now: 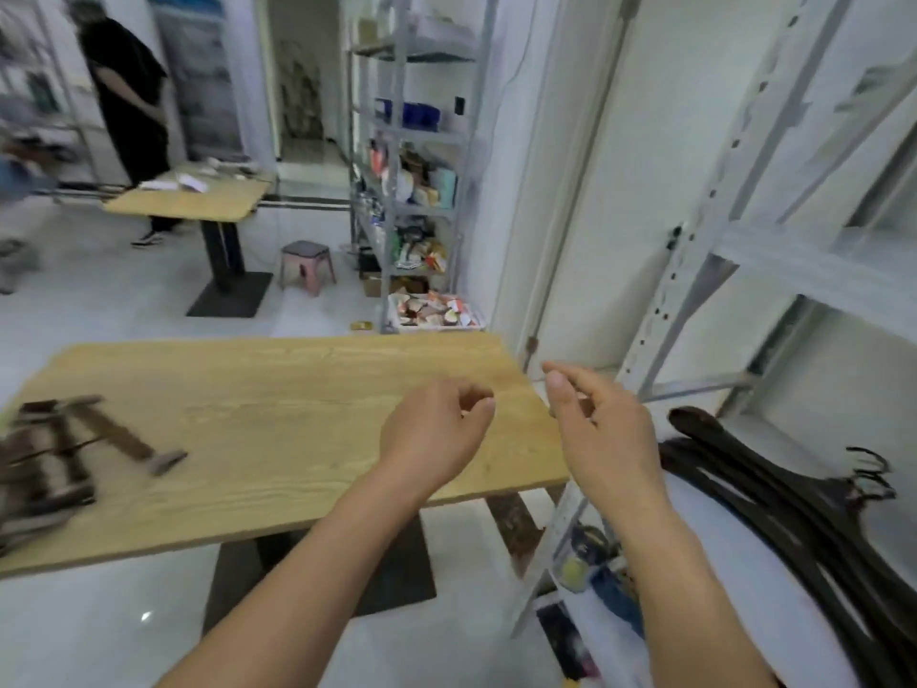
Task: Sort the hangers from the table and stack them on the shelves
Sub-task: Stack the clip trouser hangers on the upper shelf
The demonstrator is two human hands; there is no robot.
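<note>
nothing is held: the left hand point(430, 429) and right hand point(603, 429) hover over the table point(307, 389), fingers loosely curled and empty. a blurred pile of brown hangers point(54, 454) lies at the table's left end; a dark stack point(774, 494) is already laid on the shelf point(734, 563) at right. the hangers are judged stiff, light and wooden, best gripped at the shoulder bar, away from snagging hooks.

We can read no text, label, brand or number anywhere; the packets on the far shelves are too blurred.
</note>
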